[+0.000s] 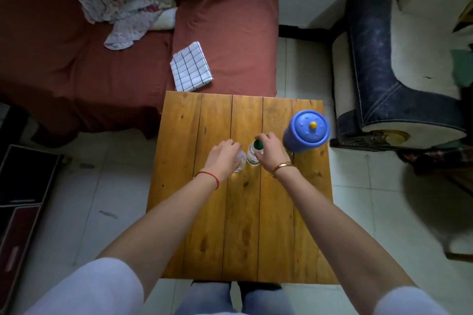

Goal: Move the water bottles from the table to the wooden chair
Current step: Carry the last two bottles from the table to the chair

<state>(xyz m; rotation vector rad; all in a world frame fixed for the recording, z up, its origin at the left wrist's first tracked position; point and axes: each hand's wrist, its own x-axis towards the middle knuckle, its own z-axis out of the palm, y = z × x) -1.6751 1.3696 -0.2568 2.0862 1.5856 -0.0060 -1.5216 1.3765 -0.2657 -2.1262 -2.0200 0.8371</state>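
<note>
Two clear water bottles stand side by side near the middle of the wooden table [204, 212]. My left hand [222, 155] curls over the top of the left bottle [240, 161], hiding its cap. My right hand [271, 151] grips the right bottle [252, 155] at its neck, just beside its green cap [258, 144]. Both bottles are upright with their bases on the table. No wooden chair is in view.
A blue lidded jug [305, 130] with a yellow knob stands at the table's right edge, close to my right hand. A red sofa [76, 59] with a checked cloth [190, 66] lies beyond the table. An armchair [396, 71] stands at the right.
</note>
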